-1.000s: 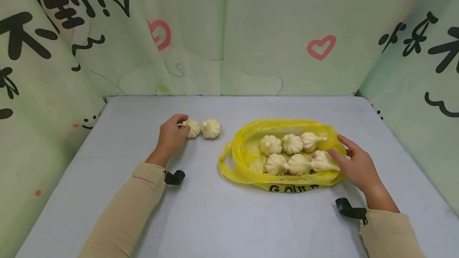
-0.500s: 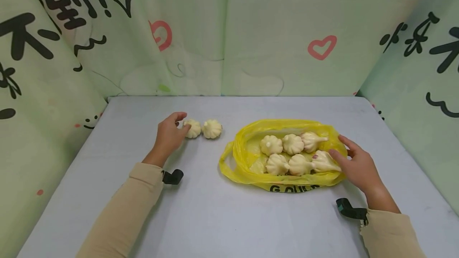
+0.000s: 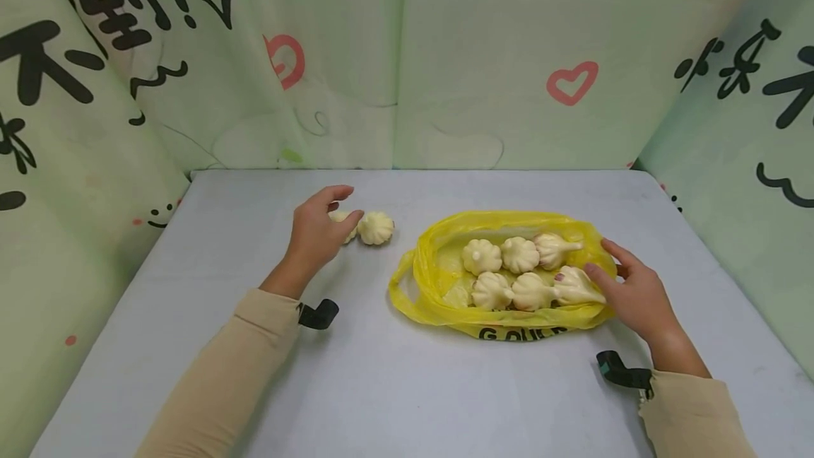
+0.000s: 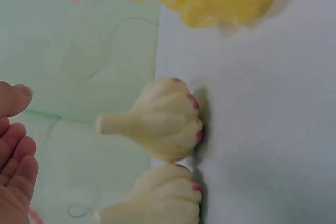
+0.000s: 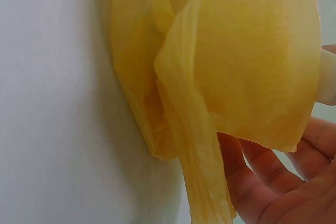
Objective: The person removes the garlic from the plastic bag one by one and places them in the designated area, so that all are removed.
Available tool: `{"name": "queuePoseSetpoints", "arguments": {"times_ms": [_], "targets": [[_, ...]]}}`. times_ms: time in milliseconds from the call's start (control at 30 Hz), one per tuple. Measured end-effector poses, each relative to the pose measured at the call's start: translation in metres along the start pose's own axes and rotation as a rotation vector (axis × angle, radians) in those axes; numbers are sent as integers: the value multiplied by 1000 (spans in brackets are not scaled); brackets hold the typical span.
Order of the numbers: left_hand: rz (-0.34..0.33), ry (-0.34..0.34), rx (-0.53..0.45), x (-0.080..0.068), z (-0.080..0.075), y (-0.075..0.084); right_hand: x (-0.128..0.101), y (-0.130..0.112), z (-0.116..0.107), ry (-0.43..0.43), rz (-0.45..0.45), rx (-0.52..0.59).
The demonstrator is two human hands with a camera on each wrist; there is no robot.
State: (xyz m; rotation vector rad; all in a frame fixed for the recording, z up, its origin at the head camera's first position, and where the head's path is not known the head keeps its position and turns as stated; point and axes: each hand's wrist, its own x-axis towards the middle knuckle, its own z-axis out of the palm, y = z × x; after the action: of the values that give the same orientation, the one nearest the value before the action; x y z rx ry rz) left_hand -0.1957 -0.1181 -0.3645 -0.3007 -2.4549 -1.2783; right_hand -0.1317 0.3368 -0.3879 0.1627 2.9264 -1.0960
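Two garlic bulbs stand side by side on the table, left of centre: the right one [image 3: 376, 229] is in plain sight, the left one [image 4: 163, 198] partly covered by my left hand [image 3: 316, 234] in the head view. That hand hovers just over them, thumb and fingers apart, holding nothing. A yellow plastic bag [image 3: 445, 313] lies with its mouth spread, and several garlic bulbs [image 3: 518, 255] sit inside in two rows. At the bag's right end my right hand [image 3: 636, 299] grips its edge, thumb over the rim and fingers [image 5: 270, 166] behind the plastic.
The white table [image 3: 407, 387] reaches back to a pale green printed curtain [image 3: 470, 76] that also closes off both sides. A looped bag handle [image 3: 399, 285] lies toward the two bulbs. Each wrist carries a black camera mount [image 3: 318, 314].
My left hand has let go of the left bulb, risen and shifted right above the pair, with its fingers spreading. My right hand and the bag have stayed where they were.
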Motion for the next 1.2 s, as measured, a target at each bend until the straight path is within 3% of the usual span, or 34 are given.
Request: {"name": "queuePoseSetpoints", "arguments": {"times_ms": [133, 567, 767, 967, 1200], "targets": [[84, -37, -32, 0, 9, 13, 0, 0, 0, 1, -1, 5], [225, -277, 5, -11, 50, 50, 1, -3, -1, 7, 1, 8], [216, -380, -47, -15, 73, 60, 1, -4, 0, 8, 13, 10], [166, -477, -24, -17, 93, 67, 0, -4, 1, 8, 24, 9], [145, -517, -2, -16, 111, 73, -1, -2, 1, 3, 25, 15]]}}
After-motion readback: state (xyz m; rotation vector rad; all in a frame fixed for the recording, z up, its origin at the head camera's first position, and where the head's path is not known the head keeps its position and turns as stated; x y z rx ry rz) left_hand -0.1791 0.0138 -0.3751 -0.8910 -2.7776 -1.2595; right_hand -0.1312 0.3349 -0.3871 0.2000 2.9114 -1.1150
